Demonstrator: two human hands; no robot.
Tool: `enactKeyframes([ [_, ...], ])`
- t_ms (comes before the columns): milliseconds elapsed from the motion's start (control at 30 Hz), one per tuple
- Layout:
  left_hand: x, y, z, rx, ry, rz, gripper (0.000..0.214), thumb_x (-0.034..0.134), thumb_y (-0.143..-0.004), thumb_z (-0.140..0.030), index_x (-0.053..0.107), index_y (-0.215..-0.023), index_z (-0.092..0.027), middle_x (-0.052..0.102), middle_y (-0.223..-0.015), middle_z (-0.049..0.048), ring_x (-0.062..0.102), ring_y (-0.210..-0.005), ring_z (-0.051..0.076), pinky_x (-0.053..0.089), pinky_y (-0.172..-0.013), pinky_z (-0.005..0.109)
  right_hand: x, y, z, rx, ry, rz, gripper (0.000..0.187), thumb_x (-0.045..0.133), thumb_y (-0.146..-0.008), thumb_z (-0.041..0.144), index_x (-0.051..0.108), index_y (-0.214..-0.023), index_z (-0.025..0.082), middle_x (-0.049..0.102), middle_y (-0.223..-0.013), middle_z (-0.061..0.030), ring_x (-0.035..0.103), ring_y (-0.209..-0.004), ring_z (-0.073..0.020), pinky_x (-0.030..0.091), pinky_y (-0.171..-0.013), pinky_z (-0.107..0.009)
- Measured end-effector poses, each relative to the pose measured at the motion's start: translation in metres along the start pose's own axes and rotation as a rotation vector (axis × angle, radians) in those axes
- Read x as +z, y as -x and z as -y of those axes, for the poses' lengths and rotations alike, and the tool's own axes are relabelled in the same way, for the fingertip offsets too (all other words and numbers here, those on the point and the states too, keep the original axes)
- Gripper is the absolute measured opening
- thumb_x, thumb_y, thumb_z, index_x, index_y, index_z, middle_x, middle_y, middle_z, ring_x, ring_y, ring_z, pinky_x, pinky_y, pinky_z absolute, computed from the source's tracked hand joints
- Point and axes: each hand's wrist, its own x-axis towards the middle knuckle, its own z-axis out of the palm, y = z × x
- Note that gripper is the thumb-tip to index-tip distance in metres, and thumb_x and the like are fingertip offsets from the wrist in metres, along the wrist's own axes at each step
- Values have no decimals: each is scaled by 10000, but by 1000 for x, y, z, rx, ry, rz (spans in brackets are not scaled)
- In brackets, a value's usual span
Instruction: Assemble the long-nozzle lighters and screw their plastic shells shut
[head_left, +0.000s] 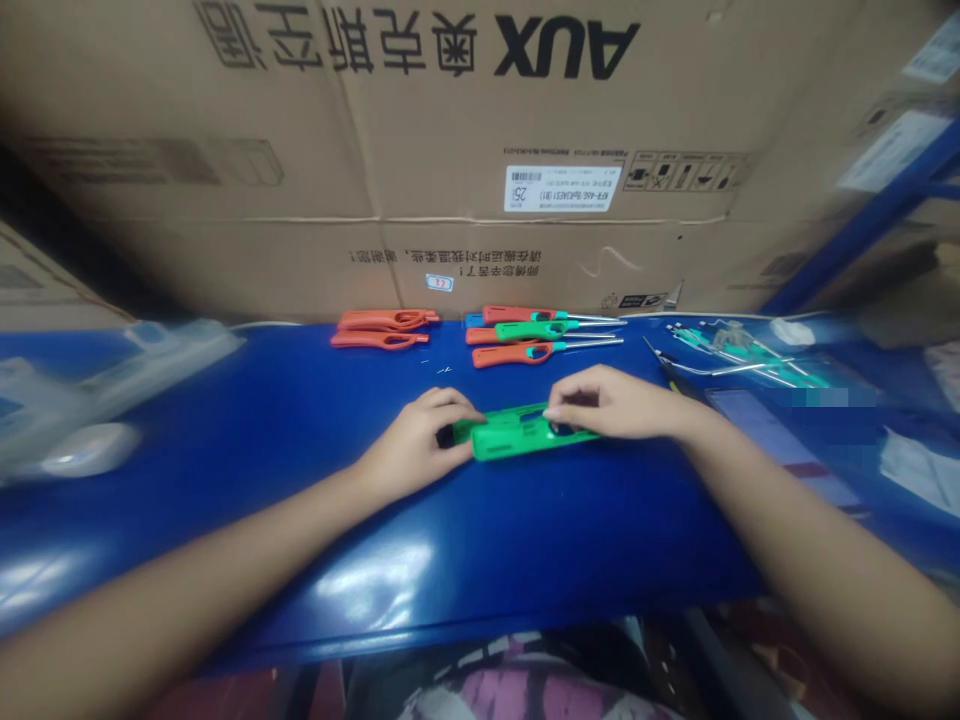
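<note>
Forearms, green casing, glossy table, cardboard beyond

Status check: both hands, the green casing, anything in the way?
Left hand gripping green casing at its left end. Right hand fingering its right part. Lighters behind, clear of both hands.

left hand: fingers curled | right hand: fingers pinched | forearms angled inward
</note>
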Motion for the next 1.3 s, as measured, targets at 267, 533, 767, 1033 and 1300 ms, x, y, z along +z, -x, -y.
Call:
enactKeyframes([
  [267,0,-4,8,-23,40,-5,193,748,-851,-338,753,-1004,-221,721,-1060,51,646,-1008,219,506,-931,400,12,-3,1,-115,344,-7,348,703,-852,462,587,-699,171,583,-703,1,490,-618,-109,328,-559,-237],
  [533,-6,0,-13,168,-48,70,303,656,-913,-369,706,-1174,-224,697,-1213,70,601,-1149,239,463,-1027,436,13,-1,-2,-192,349,-77,175,673,-869,266,617,-1017,190,604,-992,-29,512,-714,-113,391,-635,-239],
  [767,-5,4,-14,284,-90,217,386,581,-934,-276,632,-1315,-243,705,-1249,57,631,-1181,232,475,-1061,428,13,-1,4,-186,331,-70,106,619,-895,264,640,-959,182,621,-986,-45,545,-702,-118,425,-639,-251],
  [1033,-2,5,-11,296,-140,149,351,594,-944,-332,671,-1261,-202,721,-1222,61,663,-1141,223,527,-1031,396,-79,60,-40,253,661,-281,177,556,-860,289,690,-946,213,710,-949,-58,633,-797,-201,458,-727,-300],
  [1300,2,3,-7,293,-158,94,305,592,-942,-308,712,-1206,-219,747,-1168,61,695,-1100,231,553,-1008,410,-108,116,-130,478,823,-362,163,574,-717,75,696,-782,161,692,-928,-137,628,-845,-245,426,-719,-331],
])
